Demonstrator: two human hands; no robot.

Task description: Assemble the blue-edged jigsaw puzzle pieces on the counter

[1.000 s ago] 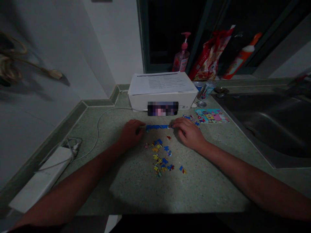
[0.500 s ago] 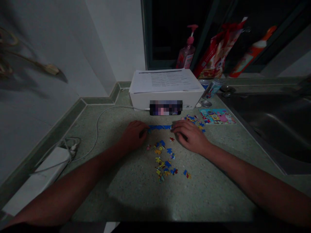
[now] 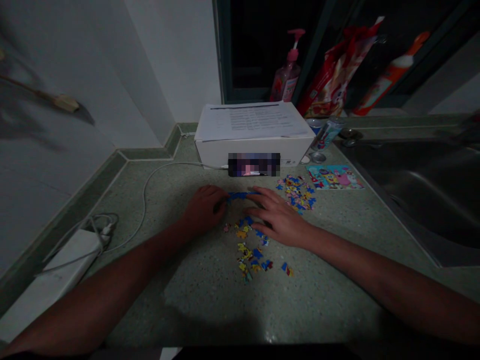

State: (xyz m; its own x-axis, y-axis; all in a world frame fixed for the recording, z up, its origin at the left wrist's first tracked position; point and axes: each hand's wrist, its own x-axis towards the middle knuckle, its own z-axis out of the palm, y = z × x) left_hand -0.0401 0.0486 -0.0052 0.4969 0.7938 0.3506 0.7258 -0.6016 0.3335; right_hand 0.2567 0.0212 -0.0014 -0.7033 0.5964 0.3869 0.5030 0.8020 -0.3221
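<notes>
A narrow blue strip of joined jigsaw pieces (image 3: pixel 239 195) lies on the counter between my hands. My left hand (image 3: pixel 205 209) is closed, thumb and forefinger at the strip's left end. Fingers spread, my right hand (image 3: pixel 280 216) lies palm down, its forefinger reaching over the strip's right part and hiding that end. Below the strip, loose jigsaw pieces (image 3: pixel 245 251) in blue and yellow are scattered, a few partly covered by my right hand. Behind that hand sits a denser pile of jigsaw pieces (image 3: pixel 301 194). A cartoon picture card (image 3: pixel 335 177) lies to its right.
A white box (image 3: pixel 251 150) with printed paper on top stands behind, a phone (image 3: pixel 254 165) leaning on it. Its cable (image 3: pixel 144 192) runs left to a white power strip (image 3: pixel 56 285). A metal sink (image 3: pixel 420 200) is at the right; bottles and a red bag (image 3: pixel 333 75) stand behind.
My right hand has moved left over the strip and its fingers have spread apart. The dense pile behind it shows more now. My left hand stays at the strip's left end.
</notes>
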